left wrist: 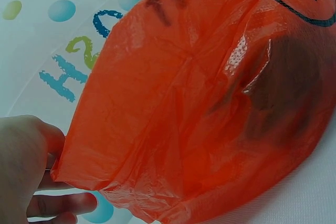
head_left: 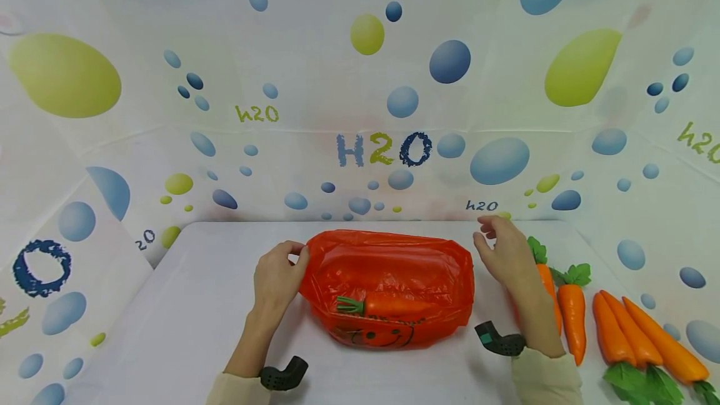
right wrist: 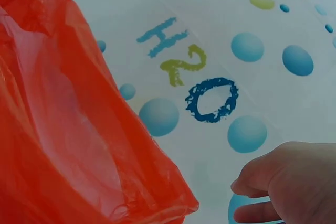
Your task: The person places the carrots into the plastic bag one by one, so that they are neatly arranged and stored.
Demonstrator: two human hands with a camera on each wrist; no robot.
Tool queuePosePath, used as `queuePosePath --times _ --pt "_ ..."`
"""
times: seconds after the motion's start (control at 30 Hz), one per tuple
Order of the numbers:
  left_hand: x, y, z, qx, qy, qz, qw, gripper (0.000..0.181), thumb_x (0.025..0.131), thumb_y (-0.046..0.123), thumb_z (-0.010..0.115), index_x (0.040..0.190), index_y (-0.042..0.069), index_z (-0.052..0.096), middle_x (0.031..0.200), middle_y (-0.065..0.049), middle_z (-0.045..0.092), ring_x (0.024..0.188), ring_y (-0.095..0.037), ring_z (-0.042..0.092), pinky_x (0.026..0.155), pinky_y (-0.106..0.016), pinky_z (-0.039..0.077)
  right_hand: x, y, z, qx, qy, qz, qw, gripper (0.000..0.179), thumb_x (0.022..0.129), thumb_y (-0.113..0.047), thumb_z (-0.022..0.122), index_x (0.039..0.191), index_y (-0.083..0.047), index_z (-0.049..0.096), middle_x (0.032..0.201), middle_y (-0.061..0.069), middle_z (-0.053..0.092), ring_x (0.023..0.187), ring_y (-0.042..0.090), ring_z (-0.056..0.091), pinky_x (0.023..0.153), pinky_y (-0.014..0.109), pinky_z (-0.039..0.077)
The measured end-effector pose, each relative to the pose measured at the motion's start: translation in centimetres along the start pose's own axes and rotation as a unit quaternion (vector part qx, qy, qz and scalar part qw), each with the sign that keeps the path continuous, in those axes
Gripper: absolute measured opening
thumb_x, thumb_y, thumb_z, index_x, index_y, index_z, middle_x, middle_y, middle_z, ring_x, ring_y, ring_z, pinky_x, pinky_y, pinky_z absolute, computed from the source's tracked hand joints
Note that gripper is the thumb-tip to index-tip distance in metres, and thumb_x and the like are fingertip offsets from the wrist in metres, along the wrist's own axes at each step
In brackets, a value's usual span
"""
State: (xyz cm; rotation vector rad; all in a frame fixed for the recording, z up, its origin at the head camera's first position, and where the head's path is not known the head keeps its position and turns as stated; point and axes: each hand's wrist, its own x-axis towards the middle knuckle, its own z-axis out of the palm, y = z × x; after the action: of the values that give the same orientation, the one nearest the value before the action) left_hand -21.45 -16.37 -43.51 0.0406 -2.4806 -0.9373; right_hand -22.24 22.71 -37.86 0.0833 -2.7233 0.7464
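A red plastic bag (head_left: 388,261) with a printed smiley face lies on the white table, its mouth spread wide. An orange carrot (head_left: 399,305) with a cut green top lies in it. My left hand (head_left: 275,274) pinches the bag's left rim between thumb and fingers. In the left wrist view a dark shape shows through the bag (left wrist: 157,103) near its bottom. My right hand (head_left: 503,252) hovers just right of the bag, fingers loosely bent and holding nothing. A gap separates that hand (right wrist: 294,182) from the bag (right wrist: 68,108) in the right wrist view.
Right of the bag lies a leafy carrot (head_left: 572,314), and another carrot (head_left: 545,280) is partly hidden by my right forearm. Several more carrots (head_left: 613,330) lie at the far right, leaves toward me. A printed cloth (head_left: 315,80) hangs behind the table (head_left: 208,305).
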Motion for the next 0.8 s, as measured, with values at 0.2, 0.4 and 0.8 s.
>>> queuePosePath --times 0.2,0.4,0.8 --pt "0.0 0.0 0.0 0.001 -0.001 0.000 1.0000 0.021 0.094 0.021 0.061 0.100 0.006 0.075 0.092 -0.011 0.076 0.070 -0.023 0.064 0.062 -0.033 0.058 0.0 0.5 0.0 -0.018 -0.023 0.030 0.9991 0.044 0.099 -0.020 0.052 0.136 0.003 0.051 0.127 0.026 0.057 0.112 0.042 0.057 0.094 0.057 0.053" --pt "-0.1 0.0 -0.1 -0.002 -0.001 0.001 1.0000 0.021 0.095 0.020 0.061 0.100 0.006 0.075 0.091 -0.011 0.076 0.068 -0.021 0.062 0.060 -0.030 0.056 0.2 1.2 0.2 -0.035 -0.043 0.053 0.9970 0.045 0.098 -0.022 0.053 0.136 0.002 0.050 0.127 0.027 0.057 0.110 0.041 0.057 0.094 0.056 0.054" --pt "0.0 -0.1 0.0 0.000 -0.001 0.002 1.0000 0.021 0.095 0.022 0.061 0.101 0.006 0.075 0.093 -0.011 0.076 0.070 -0.023 0.063 0.061 -0.032 0.057 0.3 2.2 0.1 -0.057 -0.085 0.086 0.9910 0.049 0.096 -0.023 0.052 0.135 0.005 0.048 0.126 0.030 0.056 0.108 0.043 0.055 0.094 0.058 0.052"
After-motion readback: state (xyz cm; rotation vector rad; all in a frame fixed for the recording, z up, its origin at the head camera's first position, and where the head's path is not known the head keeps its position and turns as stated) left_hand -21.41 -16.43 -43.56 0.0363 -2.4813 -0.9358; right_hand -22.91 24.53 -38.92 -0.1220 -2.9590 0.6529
